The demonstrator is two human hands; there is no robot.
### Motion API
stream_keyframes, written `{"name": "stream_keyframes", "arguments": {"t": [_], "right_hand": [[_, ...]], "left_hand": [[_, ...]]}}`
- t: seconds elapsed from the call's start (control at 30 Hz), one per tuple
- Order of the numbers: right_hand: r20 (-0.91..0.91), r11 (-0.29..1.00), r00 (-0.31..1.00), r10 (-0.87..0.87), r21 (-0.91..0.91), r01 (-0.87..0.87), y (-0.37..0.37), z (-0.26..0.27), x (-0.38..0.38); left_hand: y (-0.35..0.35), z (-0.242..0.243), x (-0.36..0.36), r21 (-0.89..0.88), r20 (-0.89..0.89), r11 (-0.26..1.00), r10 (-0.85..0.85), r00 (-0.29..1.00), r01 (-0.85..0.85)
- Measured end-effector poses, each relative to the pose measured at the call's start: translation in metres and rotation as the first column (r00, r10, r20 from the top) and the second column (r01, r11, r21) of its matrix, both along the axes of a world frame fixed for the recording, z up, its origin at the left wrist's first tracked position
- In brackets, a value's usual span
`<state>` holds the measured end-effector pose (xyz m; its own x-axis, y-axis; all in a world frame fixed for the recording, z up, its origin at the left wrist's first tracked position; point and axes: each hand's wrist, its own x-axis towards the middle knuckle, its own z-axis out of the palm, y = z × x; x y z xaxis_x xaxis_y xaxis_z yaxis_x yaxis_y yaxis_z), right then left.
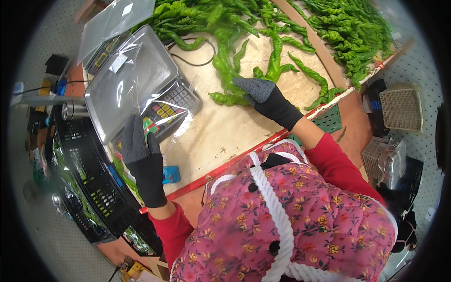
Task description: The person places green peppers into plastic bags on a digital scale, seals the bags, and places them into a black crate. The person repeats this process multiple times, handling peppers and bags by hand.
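Gloved in black and grey, my left hand (142,160) lies over the near left edge of a digital scale (132,75), its thumb apart from its fingers and nothing seen between them. Clear plastic film covers the scale's metal pan and its keypad (169,105). My right hand (266,100), in a matching glove, is over the wooden tabletop (208,141), fingertips against long green peppers (225,67). Whether it grips one is hidden by the fingers. Other peppers (312,74) lie loose to its right, and a pile (211,14) spreads beyond it.
A wooden divider strip (313,38) separates off a second pepper pile (352,38) at the right. Black crates (88,176) stand left of the table. A small blue object (171,174) is near the red front edge (225,167). Wire baskets (401,109) stand at the far right.
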<state>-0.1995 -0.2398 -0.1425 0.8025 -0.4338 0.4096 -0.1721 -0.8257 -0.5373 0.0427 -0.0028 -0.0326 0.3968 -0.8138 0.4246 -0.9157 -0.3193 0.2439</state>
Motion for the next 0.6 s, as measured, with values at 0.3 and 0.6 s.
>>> {"name": "stream_keyframes", "arguments": {"t": [0.3, 0.6], "right_hand": [[-0.208, 0.997, 0.978, 0.003, -0.072, -0.018, 0.030, -0.011, -0.020], [-0.363, 0.875, 0.888, -0.281, -0.477, 0.082, -0.109, 0.012, -0.058]], "left_hand": [[0.002, -0.002, 0.002, 0.020, 0.015, 1.000, 0.007, 1.000, -0.007], [0.000, 0.000, -0.001, 0.026, 0.039, 1.000, 0.005, 0.999, -0.006]]}}
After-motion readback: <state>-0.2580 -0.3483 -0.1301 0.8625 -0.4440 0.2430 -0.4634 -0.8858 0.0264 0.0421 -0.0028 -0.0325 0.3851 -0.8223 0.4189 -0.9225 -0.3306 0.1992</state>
